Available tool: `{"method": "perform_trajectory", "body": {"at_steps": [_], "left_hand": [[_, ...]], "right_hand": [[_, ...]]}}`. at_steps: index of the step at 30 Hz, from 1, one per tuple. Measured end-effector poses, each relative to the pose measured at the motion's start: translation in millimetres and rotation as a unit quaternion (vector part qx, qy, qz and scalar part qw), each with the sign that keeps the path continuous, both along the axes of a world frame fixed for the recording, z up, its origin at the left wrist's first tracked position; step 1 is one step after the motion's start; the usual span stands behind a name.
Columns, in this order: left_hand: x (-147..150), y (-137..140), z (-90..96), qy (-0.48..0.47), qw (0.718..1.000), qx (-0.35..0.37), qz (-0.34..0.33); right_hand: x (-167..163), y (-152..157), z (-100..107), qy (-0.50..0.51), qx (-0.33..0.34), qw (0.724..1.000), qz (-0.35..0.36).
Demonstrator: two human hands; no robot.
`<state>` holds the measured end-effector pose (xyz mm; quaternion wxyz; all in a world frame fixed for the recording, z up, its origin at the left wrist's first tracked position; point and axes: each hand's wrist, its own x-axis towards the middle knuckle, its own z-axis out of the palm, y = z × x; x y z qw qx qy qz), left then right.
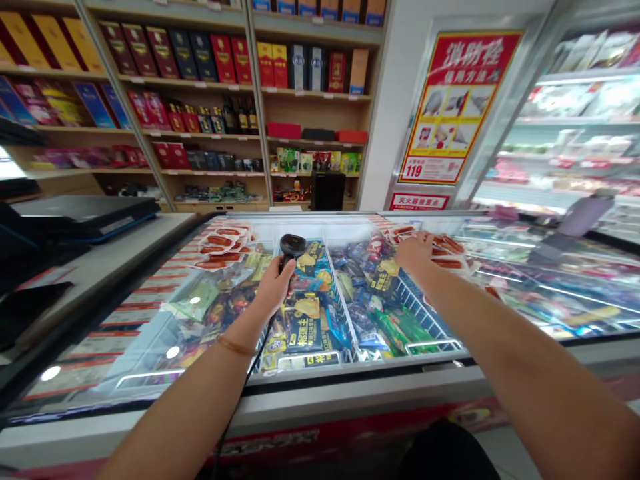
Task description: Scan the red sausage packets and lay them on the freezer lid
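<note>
My left hand (275,287) is wrapped round the handle of a black barcode scanner (293,245), its head pointing away from me above the chest freezer. A black cord (259,352) runs down from it along my forearm. Out to the right, my right hand (415,251) rests among flat clear packs of reddish sausages (447,245) on the freezer's glass top. Its fingers are bent at the edge of a pack and partly hidden. More sausage packs (220,248) lie spread on the glass to the left of the scanner.
Under the glass, white wire baskets (341,287) hold bagged ice creams (306,323). A dark flat counter device (87,217) stands at left. Shelves (200,85) of boxes and bottles line the back, beside a red poster (457,107). A lilac object (586,213) stands at far right.
</note>
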<state>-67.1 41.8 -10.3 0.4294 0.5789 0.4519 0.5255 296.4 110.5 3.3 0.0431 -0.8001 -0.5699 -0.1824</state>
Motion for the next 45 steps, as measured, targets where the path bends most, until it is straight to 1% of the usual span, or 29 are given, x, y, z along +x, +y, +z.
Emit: {"method": "perform_trajectory", "body": {"at_steps": [3, 7, 10, 13, 17, 19, 21, 22, 24, 25, 26, 27, 28, 30, 31, 32, 34, 36, 37, 39, 41, 43, 45], "left_hand": [[0, 0, 1.1, -0.009, 1.0, -0.007, 0.009], [1, 0, 0.9, -0.012, 1.0, -0.013, 0.004], [2, 0, -0.7, -0.011, 1.0, -0.009, -0.004], [3, 0, -1.9, -0.011, 1.0, -0.004, -0.014], [3, 0, -1.9, -0.018, 1.0, -0.013, -0.003], [2, 0, -1.2, -0.02, 1.0, -0.014, 0.009], [2, -1, -0.4, -0.018, 1.0, -0.013, 0.011], [2, -1, 0.1, -0.016, 1.0, -0.013, 0.008], [1, -2, 0.8, -0.012, 1.0, -0.012, 0.003], [2, -2, 1.0, -0.011, 1.0, -0.012, 0.004], [2, -2, 1.1, -0.009, 1.0, -0.012, 0.006], [2, -3, 1.1, -0.007, 1.0, -0.012, 0.007], [3, -3, 1.0, -0.006, 1.0, -0.012, 0.007], [3, -3, 0.4, -0.005, 1.0, -0.009, -0.004], [3, -4, 0.0, -0.005, 1.0, -0.007, -0.014], [4, -4, -0.5, -0.004, 1.0, -0.005, -0.025], [4, -5, -1.3, -0.003, 0.999, -0.004, -0.044], [4, -6, -1.2, -0.006, 0.998, -0.003, -0.058], [4, -7, -0.7, -0.011, 0.998, -0.001, -0.063], [5, -8, 1.2, -0.019, 0.997, 0.003, -0.071], [6, -10, 3.6, -0.023, 0.997, 0.002, -0.075], [6, -11, 5.4, -0.024, 0.997, 0.0, -0.078], [6, -12, 5.8, -0.026, 0.996, 0.0, -0.08]], "right_hand": [[-1, 3, 0, -0.01, -0.009, 1.0, 0.009], [-5, 7, -1, 0.009, 0.015, 1.0, 0.023], [-20, 9, -4, 0.012, 0.022, 0.998, 0.062], [-51, 9, -9, 0.011, 0.014, 0.993, 0.118], [-112, 7, -20, 0.01, 0.014, 0.985, 0.173], [-138, 5, -25, 0.041, 0.014, 0.973, 0.226], [-155, 3, -28, 0.1, 0.057, 0.954, 0.278], [-158, 2, -28, 0.129, 0.09, 0.944, 0.29], [-154, 2, -28, 0.17, 0.162, 0.933, 0.274], [-147, 2, -27, 0.18, 0.186, 0.934, 0.248], [-138, 3, -27, 0.186, 0.194, 0.939, 0.216], [-127, 3, -26, 0.191, 0.183, 0.947, 0.183], [-117, 5, -26, 0.199, 0.149, 0.956, 0.157], [-98, 7, -26, 0.22, 0.052, 0.964, 0.139], [-91, 8, -27, 0.228, 0.012, 0.963, 0.143], [-86, 9, -27, 0.232, -0.014, 0.96, 0.155], [-81, 11, -29, 0.239, -0.025, 0.953, 0.185], [-81, 12, -32, 0.264, -0.008, 0.939, 0.218], [-82, 12, -34, 0.285, 0.013, 0.93, 0.233], [-84, 14, -38, 0.332, 0.074, 0.904, 0.259], [-86, 15, -42, 0.384, 0.127, 0.872, 0.277], [-88, 17, -44, 0.432, 0.147, 0.842, 0.288], [-90, 18, -44, 0.449, 0.16, 0.828, 0.295]]}}
